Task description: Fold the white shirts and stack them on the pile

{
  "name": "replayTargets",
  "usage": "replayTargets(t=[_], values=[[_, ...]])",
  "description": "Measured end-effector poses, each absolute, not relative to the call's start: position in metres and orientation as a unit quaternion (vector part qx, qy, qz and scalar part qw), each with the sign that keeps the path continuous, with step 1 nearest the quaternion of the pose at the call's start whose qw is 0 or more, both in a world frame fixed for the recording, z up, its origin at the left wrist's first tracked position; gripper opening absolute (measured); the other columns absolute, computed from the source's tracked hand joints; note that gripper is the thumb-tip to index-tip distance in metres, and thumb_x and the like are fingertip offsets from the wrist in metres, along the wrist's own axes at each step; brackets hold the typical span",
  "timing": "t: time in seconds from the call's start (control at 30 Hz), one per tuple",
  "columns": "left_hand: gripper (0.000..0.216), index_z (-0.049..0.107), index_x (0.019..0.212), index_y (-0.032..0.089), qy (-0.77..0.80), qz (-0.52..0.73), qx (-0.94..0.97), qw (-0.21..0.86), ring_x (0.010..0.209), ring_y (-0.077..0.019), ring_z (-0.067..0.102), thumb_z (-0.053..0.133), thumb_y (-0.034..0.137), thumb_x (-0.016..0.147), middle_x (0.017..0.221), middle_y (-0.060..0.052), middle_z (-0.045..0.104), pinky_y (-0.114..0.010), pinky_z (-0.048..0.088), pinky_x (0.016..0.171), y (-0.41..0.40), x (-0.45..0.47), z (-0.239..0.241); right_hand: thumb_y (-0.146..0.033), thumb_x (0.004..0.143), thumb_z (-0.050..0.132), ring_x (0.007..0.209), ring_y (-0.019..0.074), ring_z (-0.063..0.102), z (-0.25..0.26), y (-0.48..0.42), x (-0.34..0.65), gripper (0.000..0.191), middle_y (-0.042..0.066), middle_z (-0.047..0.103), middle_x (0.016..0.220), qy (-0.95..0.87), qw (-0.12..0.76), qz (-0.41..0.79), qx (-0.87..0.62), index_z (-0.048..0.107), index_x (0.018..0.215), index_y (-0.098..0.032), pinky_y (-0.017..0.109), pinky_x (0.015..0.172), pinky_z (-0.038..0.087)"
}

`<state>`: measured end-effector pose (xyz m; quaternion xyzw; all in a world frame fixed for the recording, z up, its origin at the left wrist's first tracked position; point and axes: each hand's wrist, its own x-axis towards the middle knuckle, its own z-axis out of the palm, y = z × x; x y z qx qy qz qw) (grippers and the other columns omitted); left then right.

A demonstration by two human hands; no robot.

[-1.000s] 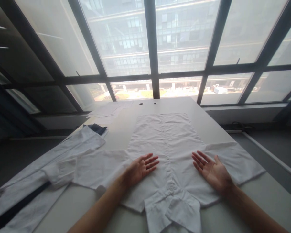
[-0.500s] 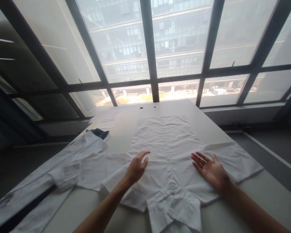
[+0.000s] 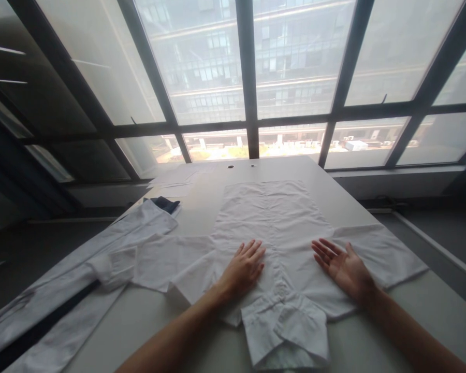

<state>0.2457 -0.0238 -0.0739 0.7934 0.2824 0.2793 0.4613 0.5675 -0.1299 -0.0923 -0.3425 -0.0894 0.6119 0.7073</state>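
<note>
A white button shirt [image 3: 275, 223] lies spread flat on the pale table [image 3: 419, 316], collar toward me and hem toward the window. My left hand [image 3: 245, 268] rests flat on the shirt's chest left of the button line, fingers stretched out. My right hand [image 3: 344, 267] lies open on the shirt's right side near the sleeve, fingers apart and pointing up-left. Neither hand holds anything. The shirt's left sleeve [image 3: 155, 259] stretches out to the left.
More white garments [image 3: 62, 295] lie along the table's left edge, with a dark blue cloth [image 3: 165, 203] beside them and a dark strip underneath. Sheets of paper [image 3: 174, 178] sit at the far left corner. Large windows stand behind the table.
My left hand lifted off the shirt, then came down flat again, a little further right and forward. My right hand has barely moved. The view has shifted slightly.
</note>
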Motion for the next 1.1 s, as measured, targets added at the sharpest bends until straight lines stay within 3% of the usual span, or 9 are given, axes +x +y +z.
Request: replayTargets(t=[0.23, 0.43, 0.63, 0.77, 0.93, 1.1], values=[[0.037, 0.067, 0.130, 0.026, 0.249, 0.256, 0.823, 0.441, 0.148, -0.0315, 0.030, 0.059, 0.028, 0.093, 0.148, -0.010, 0.053, -0.050, -0.005, 0.124, -0.046, 0.238, -0.062, -0.051, 0.104, 0.023, 0.120, 0.0271, 0.065, -0.086, -0.131, 0.564, 0.060, 0.021, 0.069, 0.125, -0.091, 0.707, 0.605, -0.356, 0.068, 0.120, -0.014, 0.049, 0.107, 0.049], [0.034, 0.071, 0.122, 0.027, 0.290, 0.273, 0.783, 0.477, 0.146, -0.0324, 0.033, 0.065, 0.027, 0.089, 0.143, -0.010, 0.057, -0.052, -0.003, 0.124, -0.054, 0.211, -0.060, -0.049, 0.104, 0.029, 0.122, 0.0282, 0.063, -0.090, -0.129, 0.563, 0.056, 0.023, 0.067, 0.127, -0.093, 0.709, 0.603, -0.353, 0.067, 0.122, -0.012, 0.049, 0.107, 0.049], [0.024, 0.076, 0.111, 0.027, 0.278, 0.274, 0.789, 0.475, 0.142, -0.0336, 0.038, 0.066, 0.028, 0.089, 0.135, -0.011, 0.062, -0.051, 0.006, 0.125, -0.058, 0.208, -0.059, -0.046, 0.105, 0.025, 0.119, 0.0260, 0.065, -0.088, -0.129, 0.561, 0.053, 0.016, 0.072, 0.120, -0.100, 0.703, 0.604, -0.362, 0.066, 0.123, -0.018, 0.050, 0.109, 0.048], [0.031, 0.073, 0.120, 0.027, 0.245, 0.240, 0.828, 0.443, 0.146, -0.0351, 0.033, 0.065, 0.027, 0.090, 0.141, -0.011, 0.058, -0.052, 0.004, 0.125, -0.057, 0.208, -0.062, -0.048, 0.105, 0.025, 0.118, 0.0260, 0.066, -0.087, -0.130, 0.560, 0.055, 0.017, 0.072, 0.118, -0.109, 0.707, 0.595, -0.366, 0.067, 0.121, -0.016, 0.049, 0.109, 0.048], [0.053, 0.058, 0.141, 0.032, 0.212, 0.174, 0.888, 0.368, 0.152, -0.0379, 0.018, 0.066, 0.033, 0.089, 0.154, -0.006, 0.047, -0.057, -0.001, 0.122, -0.053, 0.202, -0.061, -0.048, 0.105, 0.026, 0.115, 0.0253, 0.068, -0.086, -0.130, 0.559, 0.056, 0.017, 0.073, 0.115, -0.121, 0.705, 0.587, -0.378, 0.069, 0.114, -0.015, 0.048, 0.108, 0.049], [0.060, 0.050, 0.147, 0.035, 0.198, 0.159, 0.907, 0.336, 0.152, -0.0380, 0.015, 0.067, 0.039, 0.089, 0.157, -0.005, 0.043, -0.056, 0.000, 0.123, -0.052, 0.199, -0.059, -0.043, 0.105, 0.030, 0.113, 0.0237, 0.068, -0.086, -0.131, 0.553, 0.051, 0.017, 0.073, 0.115, -0.157, 0.693, 0.575, -0.406, 0.072, 0.103, -0.014, 0.044, 0.110, 0.048]])
